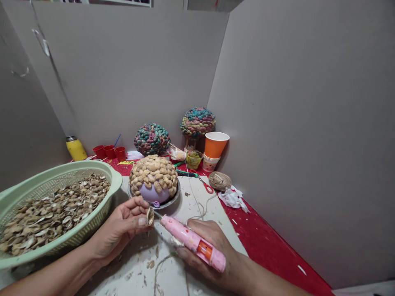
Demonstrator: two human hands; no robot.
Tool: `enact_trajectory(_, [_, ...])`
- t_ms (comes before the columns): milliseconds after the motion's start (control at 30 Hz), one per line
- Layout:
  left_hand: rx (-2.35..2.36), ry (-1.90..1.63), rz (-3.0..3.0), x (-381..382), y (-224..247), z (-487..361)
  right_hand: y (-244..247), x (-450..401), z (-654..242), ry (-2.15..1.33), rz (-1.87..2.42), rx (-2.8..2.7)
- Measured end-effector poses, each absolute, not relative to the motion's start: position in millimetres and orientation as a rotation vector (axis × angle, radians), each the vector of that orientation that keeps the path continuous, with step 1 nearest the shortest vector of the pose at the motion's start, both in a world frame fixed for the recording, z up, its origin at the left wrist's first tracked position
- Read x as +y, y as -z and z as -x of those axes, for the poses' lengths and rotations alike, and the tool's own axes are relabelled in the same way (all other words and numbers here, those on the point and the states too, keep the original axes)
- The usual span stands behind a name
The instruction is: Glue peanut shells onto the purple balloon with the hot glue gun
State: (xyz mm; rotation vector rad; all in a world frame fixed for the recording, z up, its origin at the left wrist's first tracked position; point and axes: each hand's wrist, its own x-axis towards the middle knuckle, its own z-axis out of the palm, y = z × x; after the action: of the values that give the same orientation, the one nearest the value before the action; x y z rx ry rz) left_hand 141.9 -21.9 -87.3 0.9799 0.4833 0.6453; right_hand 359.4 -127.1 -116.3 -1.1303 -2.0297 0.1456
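Note:
Between thumb and fingers, my left hand (123, 224) pinches half a peanut shell (150, 216), its hollow side facing right. My right hand (212, 248) is wrapped round a pink hot glue gun (193, 241), whose nozzle points at the shell and comes very near or touches it. Just beyond both hands, a purple balloon (153, 193) rests in a metal bowl (175, 198). Rows of peanut shells (153, 169) cover its top, while the lower front shows bare purple and the knot.
At left stands a green colander (115, 181) of loose shells. Behind are two colourful shell-covered balls (152, 138), red cups (109, 152), a yellow bottle (76, 149) and an orange paper cup (215, 144). Red-handled scissors (208, 188) and a twine roll (219, 181) lie right. Grey walls surround the table.

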Motion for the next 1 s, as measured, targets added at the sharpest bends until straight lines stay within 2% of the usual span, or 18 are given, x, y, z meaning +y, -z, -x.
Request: enact_trajectory(1000, [0.526, -0.691, -0.983, -19.5, 82.4, -141.4, 108.9, -128.7, -356.6, -0.061, 1.130, -2.098])
